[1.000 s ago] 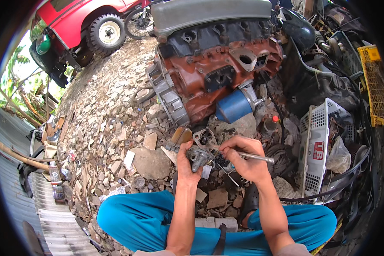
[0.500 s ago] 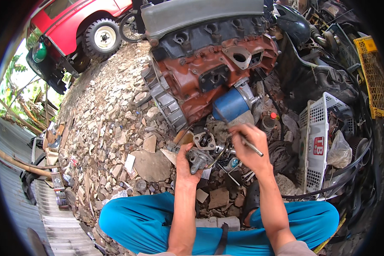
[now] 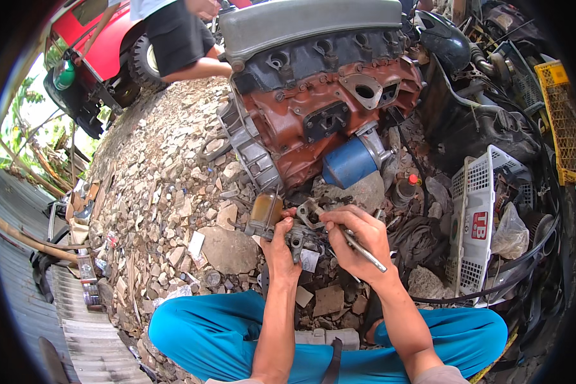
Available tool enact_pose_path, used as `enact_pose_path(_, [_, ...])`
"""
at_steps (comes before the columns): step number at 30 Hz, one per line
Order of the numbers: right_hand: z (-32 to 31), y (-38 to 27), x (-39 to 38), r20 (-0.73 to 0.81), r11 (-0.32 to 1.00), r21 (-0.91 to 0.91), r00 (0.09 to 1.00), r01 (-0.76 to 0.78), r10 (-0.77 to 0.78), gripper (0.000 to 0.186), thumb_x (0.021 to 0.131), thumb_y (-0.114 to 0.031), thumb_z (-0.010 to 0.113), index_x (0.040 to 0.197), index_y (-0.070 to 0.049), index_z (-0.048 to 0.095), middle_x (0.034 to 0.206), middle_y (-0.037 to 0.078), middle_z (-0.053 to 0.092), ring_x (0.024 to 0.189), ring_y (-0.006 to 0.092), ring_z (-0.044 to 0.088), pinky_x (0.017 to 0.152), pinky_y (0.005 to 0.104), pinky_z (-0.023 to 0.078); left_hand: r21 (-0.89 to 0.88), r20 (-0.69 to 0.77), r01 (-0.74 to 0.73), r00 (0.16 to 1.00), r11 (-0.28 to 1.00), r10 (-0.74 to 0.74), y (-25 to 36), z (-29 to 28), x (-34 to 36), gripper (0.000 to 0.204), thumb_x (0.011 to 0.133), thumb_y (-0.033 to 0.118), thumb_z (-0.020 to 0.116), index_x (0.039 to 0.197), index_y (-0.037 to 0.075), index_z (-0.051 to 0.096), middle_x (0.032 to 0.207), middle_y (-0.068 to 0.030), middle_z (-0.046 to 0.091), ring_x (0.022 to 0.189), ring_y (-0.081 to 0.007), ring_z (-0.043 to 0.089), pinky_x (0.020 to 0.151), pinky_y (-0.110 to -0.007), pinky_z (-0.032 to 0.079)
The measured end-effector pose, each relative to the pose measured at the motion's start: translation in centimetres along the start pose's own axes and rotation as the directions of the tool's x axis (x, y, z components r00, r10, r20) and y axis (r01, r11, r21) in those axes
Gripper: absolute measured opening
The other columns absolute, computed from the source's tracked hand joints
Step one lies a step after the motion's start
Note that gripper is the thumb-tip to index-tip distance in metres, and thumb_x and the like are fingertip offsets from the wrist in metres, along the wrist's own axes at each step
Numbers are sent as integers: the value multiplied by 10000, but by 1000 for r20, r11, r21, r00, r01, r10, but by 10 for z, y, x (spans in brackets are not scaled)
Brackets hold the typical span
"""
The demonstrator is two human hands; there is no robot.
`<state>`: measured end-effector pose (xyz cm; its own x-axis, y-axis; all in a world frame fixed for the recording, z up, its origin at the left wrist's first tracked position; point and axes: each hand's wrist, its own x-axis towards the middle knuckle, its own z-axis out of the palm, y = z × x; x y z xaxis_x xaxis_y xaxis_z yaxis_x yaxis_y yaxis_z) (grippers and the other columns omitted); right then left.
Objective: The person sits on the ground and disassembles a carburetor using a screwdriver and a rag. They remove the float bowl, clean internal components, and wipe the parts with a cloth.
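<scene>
My left hand [image 3: 280,256] is closed around a grey metal fuel pump [image 3: 297,239] with an amber, bowl-like cup [image 3: 266,210] on its left side. An oval mounting flange [image 3: 309,211] shows at the pump's far right. My right hand [image 3: 361,238] is closed on a slim metal rod-shaped tool [image 3: 367,255], which slants out toward me below the fingers. Its thumb and fingertips are at the flange, where they hide part of the pump and the tool's other end. Both hands are above the stony ground, between my knees and the engine.
A rust-red engine block [image 3: 294,137] with a blue cylindrical filter [image 3: 350,161] stands ahead. To the right are a white crate [image 3: 473,224] of parts, a red-capped bottle [image 3: 406,189] and a yellow crate [image 3: 562,121]. Another person [image 3: 179,45] is beside the red vehicle [image 3: 96,45].
My left hand has turned the pump, bringing the amber cup into fuller view. My right hand has moved left and down to the flange. Another person has come into view at the upper left.
</scene>
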<state>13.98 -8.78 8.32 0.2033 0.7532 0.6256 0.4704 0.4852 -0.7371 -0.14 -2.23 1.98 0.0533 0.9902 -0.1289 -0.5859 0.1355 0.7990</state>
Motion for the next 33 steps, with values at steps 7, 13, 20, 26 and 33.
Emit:
enact_pose_path(7, [2,-6,1,-46,988,108,992,-114,119,154,838,57,571,960,65,664,859,145,671,728,193,658,685,300,527,-102,-40,35,998,994,-40,2,-8,5,202,808,92,633,988,3,606,1018,-109,645,935,-194,620,851,-346,524])
enact_pose_path(13, [4,-13,-2,95,983,147,991,-108,94,141,864,47,566,963,63,664,851,135,669,729,193,655,673,300,524,-104,-48,2,999,995,-7,0,-12,6,219,804,89,635,997,-10,603,1018,-113,652,939,-196,624,855,-341,518])
enact_pose_path(20, [8,-8,-5,205,967,236,978,-98,50,135,861,40,578,955,52,675,860,146,680,750,199,663,682,309,524,-46,-60,-38,998,998,35,0,-9,4,226,811,96,630,1008,-13,607,1018,-113,660,921,-187,630,841,-332,523])
enact_pose_path(26, [6,-13,0,46,978,204,998,-44,35,134,872,13,582,957,51,678,863,137,683,751,192,671,684,300,525,-104,-28,-23,999,994,20,2,-11,5,278,809,89,626,1063,-19,603,1014,-103,654,929,-180,631,845,-328,527])
enact_pose_path(33, [-9,-7,-3,158,956,232,977,-180,146,146,842,-1,584,943,36,683,843,142,682,738,196,672,669,303,524,-209,-75,-20,997,978,5,6,-15,10,217,820,80,615,1019,-3,589,1035,-102,639,947,-189,624,865,-339,523])
